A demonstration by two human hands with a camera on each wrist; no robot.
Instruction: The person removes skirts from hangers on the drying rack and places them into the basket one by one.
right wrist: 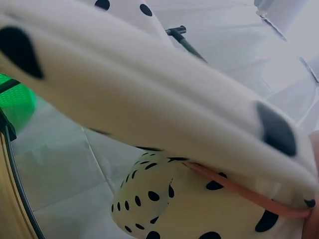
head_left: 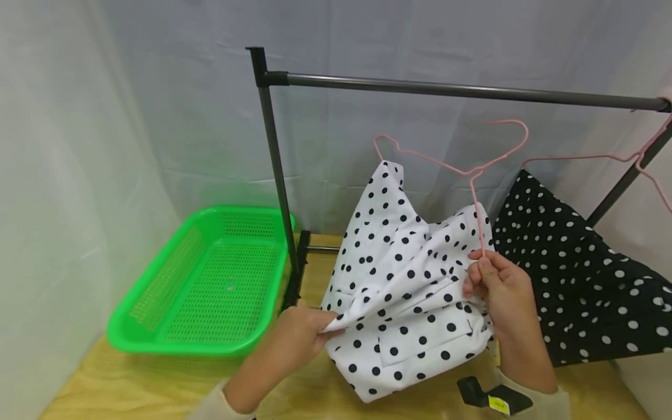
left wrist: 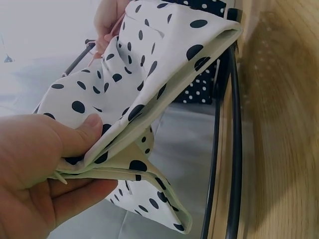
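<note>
Your right hand (head_left: pixel 499 289) pinches the pink hanger (head_left: pixel 475 192) against the white dotted garment (head_left: pixel 409 280), while your left hand (head_left: pixel 299 335) pinches its lower edge; I judge the one hanger arm inside the cloth could slip out if your left grip tugs. Left of that grip, the green basket (head_left: pixel 157 335) sits empty on the table (head_left: pixel 131 388).

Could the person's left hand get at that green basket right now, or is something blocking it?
Probably yes. The green basket sits open just beside the left hand, nothing between them. But that hand pinches the white dotted garment, so it would have to let go first.
</note>
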